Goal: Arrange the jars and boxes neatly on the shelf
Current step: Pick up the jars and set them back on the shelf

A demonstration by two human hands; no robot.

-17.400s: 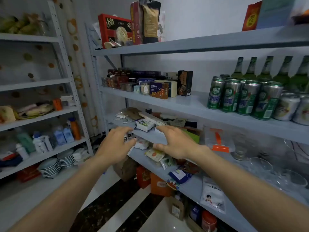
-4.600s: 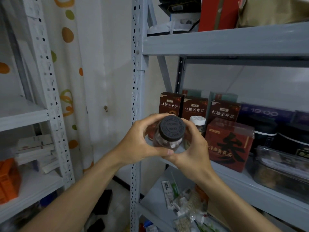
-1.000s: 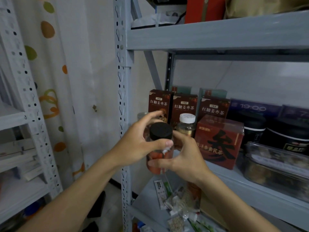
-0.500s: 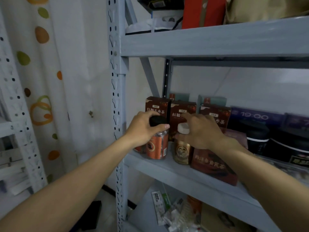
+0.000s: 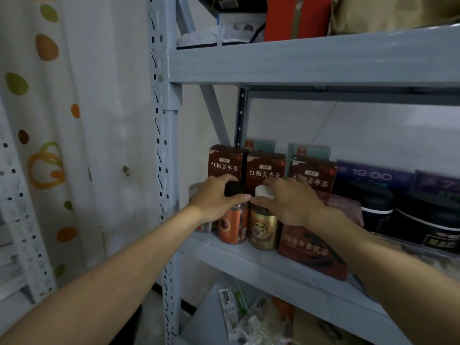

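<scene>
Both my hands on jar lids at the shelf's left end.

My left hand (image 5: 214,199) curls over the black-lidded jar (image 5: 232,221); my right hand (image 5: 290,202) grips the white-lidded jar (image 5: 262,226). Both jars stand upright, touching, on the shelf (image 5: 286,277), before the boxes (image 5: 266,168), contents unreadable.

A pale grey metal rack (image 5: 311,58) with perforated uprights stands against a white wall (image 5: 373,125). At nine o'clock hangs a white curtain (image 5: 74,120) (orange and green dots), dimly lit.
</scene>
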